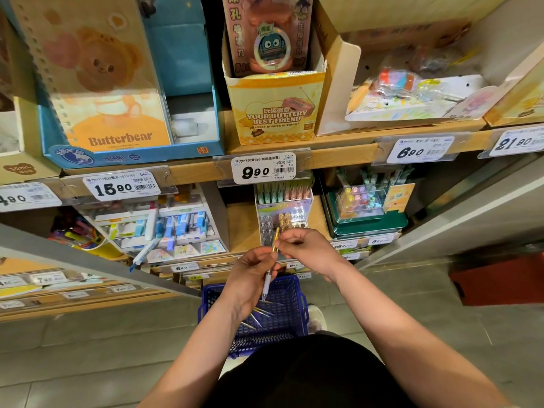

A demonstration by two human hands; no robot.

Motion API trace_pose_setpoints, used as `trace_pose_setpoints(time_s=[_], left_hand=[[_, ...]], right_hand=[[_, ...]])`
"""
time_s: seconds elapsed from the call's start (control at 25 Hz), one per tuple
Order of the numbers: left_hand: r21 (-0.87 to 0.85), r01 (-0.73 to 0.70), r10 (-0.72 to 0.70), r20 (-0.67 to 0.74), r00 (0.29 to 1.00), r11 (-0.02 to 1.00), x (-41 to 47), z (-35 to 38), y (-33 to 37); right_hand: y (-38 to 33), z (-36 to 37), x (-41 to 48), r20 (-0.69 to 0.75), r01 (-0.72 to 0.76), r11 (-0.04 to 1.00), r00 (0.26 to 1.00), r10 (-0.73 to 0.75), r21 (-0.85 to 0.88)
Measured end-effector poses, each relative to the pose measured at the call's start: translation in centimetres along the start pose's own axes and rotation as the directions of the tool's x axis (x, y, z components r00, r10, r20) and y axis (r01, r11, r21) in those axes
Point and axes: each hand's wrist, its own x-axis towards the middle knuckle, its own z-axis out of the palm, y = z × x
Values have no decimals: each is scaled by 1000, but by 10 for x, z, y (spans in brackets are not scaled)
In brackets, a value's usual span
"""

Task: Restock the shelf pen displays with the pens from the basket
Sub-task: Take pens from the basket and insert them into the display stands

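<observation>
A pen [271, 265] with a gold upper barrel and a white grip is held nearly upright between both hands. My left hand [250, 275] grips its lower part. My right hand [306, 250] pinches the gold top end. Just behind the hands stands a clear pen display [284, 213] on the lower shelf, with gold-topped and silver-topped pens in its front rows and green and pink pens at the back. Below the hands a blue plastic basket [294, 293] rests on the floor, with several gold pens [260, 315] lying in it.
A white and blue pen display [164, 228] stands left of the clear one, with one pen hanging over its front edge. A green tray display [368, 213] sits to the right. The upper shelf holds a Butterbear box [117, 92] and price tags. A red box [497, 278] lies on the floor.
</observation>
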Motion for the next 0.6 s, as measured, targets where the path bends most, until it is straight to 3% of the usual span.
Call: trace_pose_setpoints(time_s=[0.16,0.32,0.4,0.48,0.6], left_hand=[[-49,33,-32,16,999,998,1,1,0],[-124,72,-72,7,997,990,0,-2,3],[-122,73,-73,7,997,990,-3,-3,3],[-113,74,-74,-1,997,991,-5,-4,3],[-112,66,-67,-7,998,992,-7,-6,4]], right_hand=[[-5,-1,-5,-47,16,993,999,-11,114],[-13,-31,-6,-243,197,954,960,-140,228],[-15,-46,-5,-365,275,951,908,-208,141],[-11,-55,-3,-451,278,958,849,-277,-66],[6,-55,4,-446,228,942,837,-318,-245]])
